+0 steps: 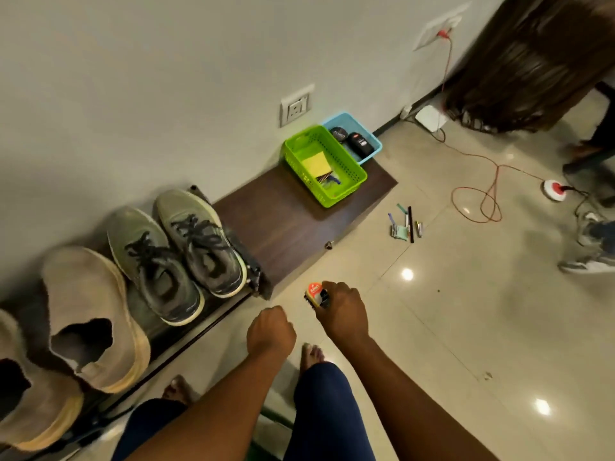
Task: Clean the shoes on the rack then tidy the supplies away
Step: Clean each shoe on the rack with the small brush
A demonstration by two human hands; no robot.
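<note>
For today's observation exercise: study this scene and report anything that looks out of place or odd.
A small cluster of pens and similar items lies loose on the floor beside the wooden shelf, not in the green basket or blue basket. An orange cord loops loosely across the floor, a possible trip hazard.

Bare arms, dark blue legwear, bare feet

Both forearms were uncovered, with no sleeve in view, and the left hand (271, 331) and right hand (344, 311) wore no gloves. Close-fitting dark navy trousers (327, 414) covered both legs beside the shoe rack (186, 331), and the feet were bare.
</note>
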